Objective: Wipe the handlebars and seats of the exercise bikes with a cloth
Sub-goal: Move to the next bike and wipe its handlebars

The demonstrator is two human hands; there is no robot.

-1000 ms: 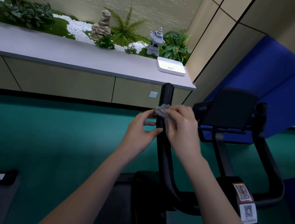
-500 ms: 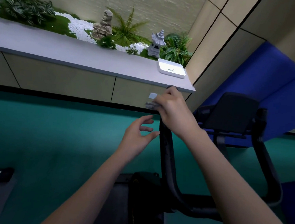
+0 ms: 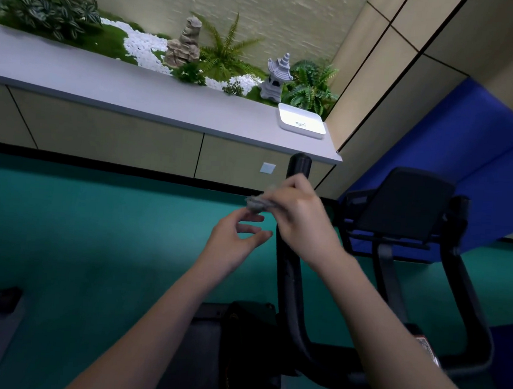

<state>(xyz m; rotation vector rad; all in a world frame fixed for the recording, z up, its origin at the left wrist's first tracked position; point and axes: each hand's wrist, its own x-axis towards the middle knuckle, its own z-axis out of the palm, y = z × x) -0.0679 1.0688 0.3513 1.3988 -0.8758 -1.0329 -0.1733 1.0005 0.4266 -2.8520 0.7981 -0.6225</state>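
Nothing legible; the sticker (image 3: pixel 427 350) on the exercise bike (image 3: pixel 286 273) is blurred.

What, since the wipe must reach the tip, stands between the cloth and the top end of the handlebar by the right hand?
Nothing visible. The right hand holds the grey cloth at the handlebar, just below its bare top end. The left hand hangs open lower left, clear of that stretch.
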